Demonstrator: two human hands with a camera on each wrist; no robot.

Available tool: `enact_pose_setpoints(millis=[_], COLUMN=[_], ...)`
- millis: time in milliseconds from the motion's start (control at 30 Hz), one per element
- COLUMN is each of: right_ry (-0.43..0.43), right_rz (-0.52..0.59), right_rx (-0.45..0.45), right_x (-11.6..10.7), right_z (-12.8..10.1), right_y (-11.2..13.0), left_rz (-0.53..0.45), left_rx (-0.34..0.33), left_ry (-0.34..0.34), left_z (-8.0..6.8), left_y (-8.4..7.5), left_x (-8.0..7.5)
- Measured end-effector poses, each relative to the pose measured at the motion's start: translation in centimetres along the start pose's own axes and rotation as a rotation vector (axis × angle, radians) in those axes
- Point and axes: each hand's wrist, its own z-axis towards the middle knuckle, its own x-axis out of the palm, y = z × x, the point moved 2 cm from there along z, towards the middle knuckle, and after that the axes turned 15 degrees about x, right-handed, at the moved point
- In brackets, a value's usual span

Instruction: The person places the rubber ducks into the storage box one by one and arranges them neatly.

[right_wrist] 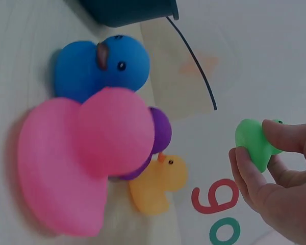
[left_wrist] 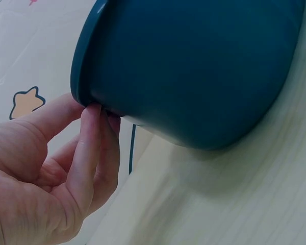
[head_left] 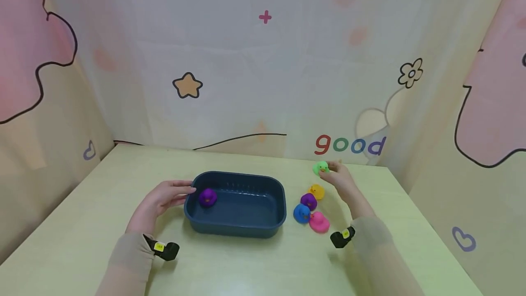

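At the left end of the dark blue basin (head_left: 236, 230), my left hand (head_left: 167, 195) holds the rim with its fingertips. The left wrist view shows these fingers (left_wrist: 92, 148) bent up against the rim's underside. Inside the basin, toward its left end, sits a purple rubber duck (head_left: 207, 198). My right hand (head_left: 340, 179) pinches a green rubber duck (right_wrist: 251, 138) between thumb and fingers, raised beyond the other ducks. Below it are a yellow duck (head_left: 317, 191), a purple duck (head_left: 308, 201), a blue duck (head_left: 302, 214) and a pink duck (head_left: 319, 222), grouped close together.
The pale wooden table (head_left: 230, 268) carries the basin in its middle, with the duck group to the basin's right. A printed cloth backdrop (head_left: 230, 58) rises behind the table's far edge and along both sides. Each wrist wears a small black camera (head_left: 166, 250).
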Motion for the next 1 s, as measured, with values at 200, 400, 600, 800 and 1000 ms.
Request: enact_pose_setpoints(millis=[200, 400, 600, 800, 1000], right_ry=[0.036, 0.048, 0.089, 0.105, 0.129], right_rz=[-0.007, -0.017, -0.014, -0.023, -0.071], right_rx=[0.002, -0.037, -0.095, -0.119, -0.143], right_x=[2.3, 5.4, 8.7, 11.9, 15.1], right_z=[0.1, 0.3, -0.5, -0.9, -1.4], right_y=[2.3, 4.3, 6.4, 7.5, 8.1], left_rz=[-0.001, 0.008, -0.001, -0.009, -0.002], left_rx=[0.002, -0.005, 0.003, 0.006, 0.005], left_ry=[0.005, -0.004, -0.007, -0.006, -0.012], left_z=[-0.1, -0.1, -0.2, -0.2, -0.2], left_y=[0.1, 0.0, -0.1, 0.0, -0.2], left_x=[0.0, -0.1, 0.0, 0.0, 0.0])
